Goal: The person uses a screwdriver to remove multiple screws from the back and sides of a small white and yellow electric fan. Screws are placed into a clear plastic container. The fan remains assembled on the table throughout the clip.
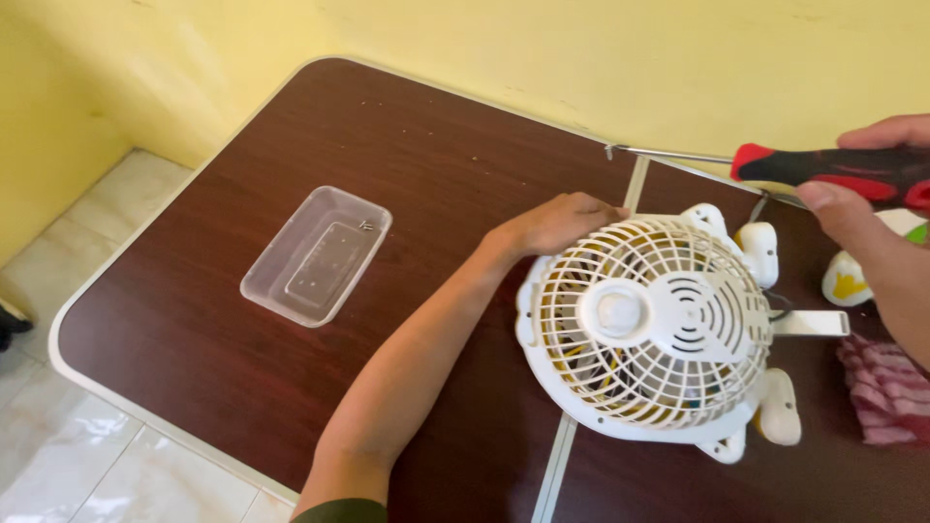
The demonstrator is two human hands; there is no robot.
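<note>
Here, seen from above, a dark brown folding table (407, 174) fills most of the frame, set against a pale yellow wall (542, 48), with light floor tiles (87, 455) showing at the lower left.

Right of centre lies a small white fan (647, 324), its round grille facing up and its white feet sticking out around the rim. It rests across the pale seam that runs down the middle of the table.

The left hand (560, 221) reaches in from the bottom of the frame, the bare forearm crossing the tabletop diagonally. The hand lies palm down against the upper left edge of the fan, fingers curled loosely over the rim, steadying it rather than gripping it.

The right hand (867, 208) enters from the right edge, at the upper right of the frame. Its fingers are closed around the red and black handle of a screwdriver (775, 163). The thin metal shaft points left, ending above the table near the wall, well above the fan.

In the left half of the frame, well apart from the fan, sits a clear plastic rectangular tray (318, 254).

At the right edge, a pink striped cloth (886, 392) lies just beside the fan, and a small white and yellow object (851, 279) sits above it, partly hidden by the right hand.
</note>
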